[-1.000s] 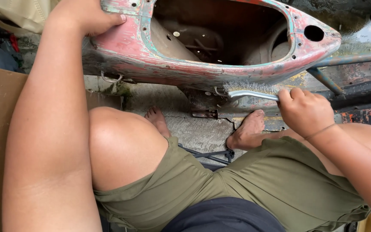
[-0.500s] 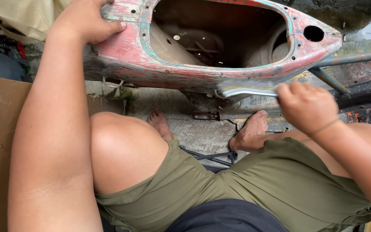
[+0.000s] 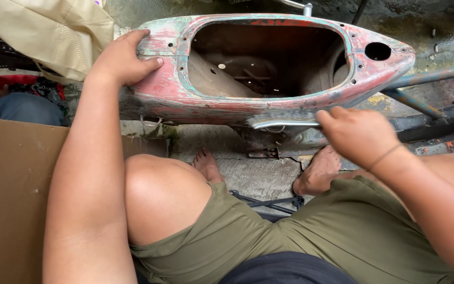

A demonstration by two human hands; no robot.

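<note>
At the bottom of the frame sit the person's bent knees in olive shorts (image 3: 311,236), with two bare feet (image 3: 319,173) on the wet concrete floor (image 3: 253,176) just above them. At the left edge lies a flat brown cardboard sheet (image 3: 11,194). Right of centre, the right hand (image 3: 358,134) is closed around the metal handle of a wire brush (image 3: 285,121), whose bristles press against the near lower edge of the scooter body shell (image 3: 269,63). That shell, a hollow metal tub with peeling red and green paint, fills the upper middle of the frame. The left hand (image 3: 122,58) clamps its rim at the upper left, fingers curled over the top and thumb on the near face. A beige cloth bag (image 3: 53,31) lies in the far upper left corner. As I judge it, the brush could skid off the curved edge toward the feet (the surface looks damp), or the shell could rock if the left grip loosens.
</note>
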